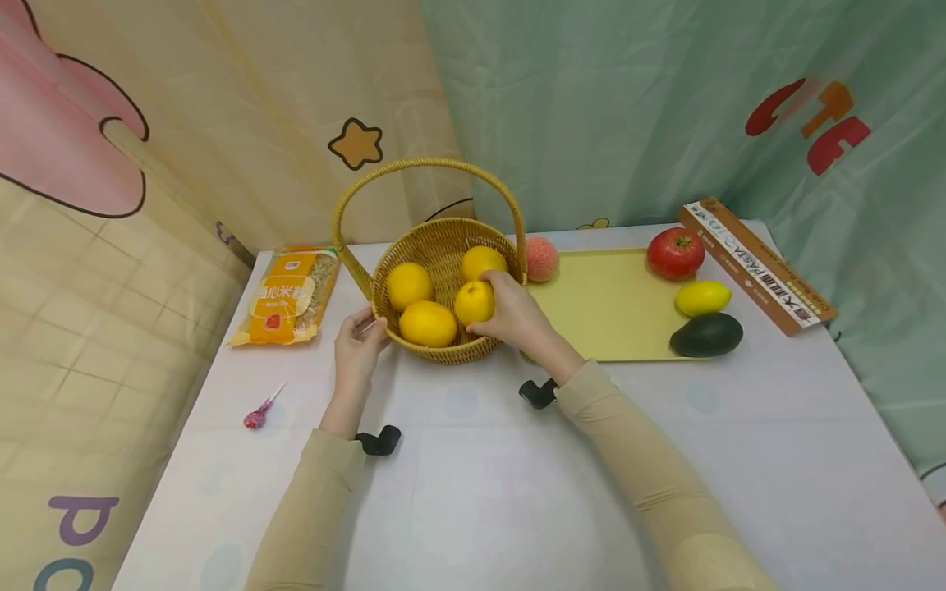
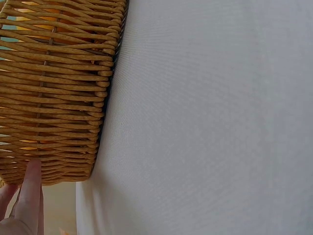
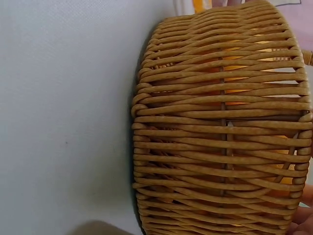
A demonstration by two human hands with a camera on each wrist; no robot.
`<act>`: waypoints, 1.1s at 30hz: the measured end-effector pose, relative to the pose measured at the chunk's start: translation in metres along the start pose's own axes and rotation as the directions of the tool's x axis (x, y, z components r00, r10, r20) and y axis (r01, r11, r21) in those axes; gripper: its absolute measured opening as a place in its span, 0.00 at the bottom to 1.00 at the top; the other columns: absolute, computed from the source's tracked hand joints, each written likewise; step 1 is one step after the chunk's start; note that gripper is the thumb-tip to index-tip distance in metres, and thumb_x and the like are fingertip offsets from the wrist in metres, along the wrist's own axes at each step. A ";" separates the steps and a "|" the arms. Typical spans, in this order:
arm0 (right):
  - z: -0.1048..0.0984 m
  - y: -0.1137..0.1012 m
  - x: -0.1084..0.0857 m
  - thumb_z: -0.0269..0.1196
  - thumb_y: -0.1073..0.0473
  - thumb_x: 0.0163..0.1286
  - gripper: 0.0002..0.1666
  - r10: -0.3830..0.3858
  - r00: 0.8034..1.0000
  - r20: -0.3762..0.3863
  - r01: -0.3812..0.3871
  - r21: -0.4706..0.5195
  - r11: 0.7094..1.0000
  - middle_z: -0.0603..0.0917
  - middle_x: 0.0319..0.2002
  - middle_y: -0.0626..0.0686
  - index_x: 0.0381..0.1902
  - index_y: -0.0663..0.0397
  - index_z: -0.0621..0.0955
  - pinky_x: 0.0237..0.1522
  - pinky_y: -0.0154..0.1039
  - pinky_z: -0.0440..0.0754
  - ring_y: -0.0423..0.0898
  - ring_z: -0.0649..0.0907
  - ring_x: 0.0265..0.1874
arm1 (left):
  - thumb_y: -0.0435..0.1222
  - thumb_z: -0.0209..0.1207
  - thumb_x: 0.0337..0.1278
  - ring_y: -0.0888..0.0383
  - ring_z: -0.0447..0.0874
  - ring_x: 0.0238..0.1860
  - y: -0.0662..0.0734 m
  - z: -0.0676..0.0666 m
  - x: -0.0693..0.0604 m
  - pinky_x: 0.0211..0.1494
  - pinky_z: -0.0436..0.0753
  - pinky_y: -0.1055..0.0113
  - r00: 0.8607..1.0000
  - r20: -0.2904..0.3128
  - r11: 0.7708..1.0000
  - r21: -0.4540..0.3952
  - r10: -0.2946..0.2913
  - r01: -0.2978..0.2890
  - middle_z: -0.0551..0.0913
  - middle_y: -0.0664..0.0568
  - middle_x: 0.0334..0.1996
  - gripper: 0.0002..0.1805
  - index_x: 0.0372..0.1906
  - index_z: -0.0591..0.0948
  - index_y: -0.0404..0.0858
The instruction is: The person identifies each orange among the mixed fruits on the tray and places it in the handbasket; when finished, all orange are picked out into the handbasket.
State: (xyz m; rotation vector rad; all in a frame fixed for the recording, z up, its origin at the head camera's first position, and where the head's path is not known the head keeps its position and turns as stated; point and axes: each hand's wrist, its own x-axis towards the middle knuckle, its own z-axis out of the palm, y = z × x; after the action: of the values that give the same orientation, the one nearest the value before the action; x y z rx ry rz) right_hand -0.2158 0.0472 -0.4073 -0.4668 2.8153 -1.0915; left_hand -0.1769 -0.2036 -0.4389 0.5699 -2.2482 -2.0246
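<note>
A wicker basket (image 1: pixel 458 355) with a tall arched handle stands on the table and holds several yellow-orange round fruits (image 1: pixel 427 324). My right hand (image 1: pixel 513 312) reaches over its right rim and pinches an orange (image 1: pixel 474 302) between thumb and fingers, among the other fruits. At the left front rim, my left hand (image 1: pixel 357 349) holds the basket's edge. One finger (image 2: pixel 30 191) lies against the woven outer wall in the left wrist view. The basket wall (image 3: pixel 220 127) fills much of the right wrist view, where only a little of the right hand (image 3: pixel 304 215) shows.
Right of the basket lies a yellow tray (image 1: pixel 606 304) with a tomato (image 1: pixel 676 253), a lemon (image 1: pixel 702 298) and an avocado (image 1: pixel 705 335). A pink ball-like fruit (image 1: pixel 542 258) sits by the basket. A pasta box (image 1: pixel 761 267), a grain bag (image 1: pixel 288 295) and a lollipop (image 1: pixel 256 417) lie around.
</note>
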 end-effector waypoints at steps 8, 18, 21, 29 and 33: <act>0.002 0.002 0.001 0.78 0.51 0.52 0.46 -0.006 1.000 0.002 0.006 -0.024 1.000 0.75 0.61 0.59 0.64 0.61 0.69 0.68 0.50 0.74 0.56 0.73 0.61 | 0.37 0.56 0.70 0.55 0.78 0.58 0.001 0.000 -0.002 0.50 0.86 0.76 1.000 0.005 1.000 0.000 0.013 -0.013 0.74 0.43 0.64 0.26 0.69 0.68 0.36; 0.001 0.004 -0.003 0.75 0.48 0.56 0.45 -0.005 1.000 0.026 0.006 -0.034 0.999 0.72 0.63 0.59 0.65 0.59 0.69 0.70 0.50 0.73 0.55 0.72 0.62 | 0.37 0.55 0.70 0.53 0.77 0.60 0.001 0.002 -0.002 0.58 0.85 0.68 1.000 0.027 1.000 -0.001 0.006 -0.006 0.73 0.42 0.66 0.27 0.70 0.66 0.35; 0.001 0.004 -0.005 0.75 0.47 0.57 0.45 -0.009 1.000 0.021 0.009 -0.014 1.000 0.71 0.62 0.59 0.66 0.58 0.69 0.69 0.51 0.73 0.55 0.73 0.61 | 0.37 0.56 0.70 0.53 0.77 0.60 0.001 0.002 -0.002 0.55 0.85 0.71 1.000 0.024 1.000 0.002 -0.005 0.005 0.73 0.42 0.66 0.27 0.70 0.66 0.35; -0.006 0.008 -0.013 0.71 0.50 0.62 0.34 -0.059 0.996 -0.073 0.065 0.083 0.994 0.73 0.60 0.56 0.62 0.55 0.74 0.69 0.48 0.74 0.53 0.73 0.60 | 0.39 0.56 0.71 0.54 0.77 0.61 0.000 0.001 0.002 0.53 0.85 0.74 1.000 0.016 1.000 0.020 -0.022 0.022 0.72 0.44 0.66 0.27 0.71 0.66 0.38; -0.012 0.010 -0.020 0.69 0.51 0.64 0.29 -0.078 0.990 -0.116 0.093 0.127 0.988 0.76 0.58 0.55 0.59 0.57 0.77 0.67 0.48 0.76 0.54 0.75 0.59 | 0.41 0.53 0.72 0.52 0.76 0.62 -0.002 -0.002 -0.001 0.59 0.84 0.66 0.998 0.036 0.996 0.077 -0.046 0.043 0.71 0.44 0.67 0.28 0.72 0.64 0.39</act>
State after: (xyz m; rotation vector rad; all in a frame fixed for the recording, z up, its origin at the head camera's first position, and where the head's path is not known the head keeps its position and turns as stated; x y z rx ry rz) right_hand -0.2016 0.0678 -0.4056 -0.5352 2.8152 -1.3513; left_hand -0.1747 -0.2058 -0.4408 0.5973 -2.3644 -1.9933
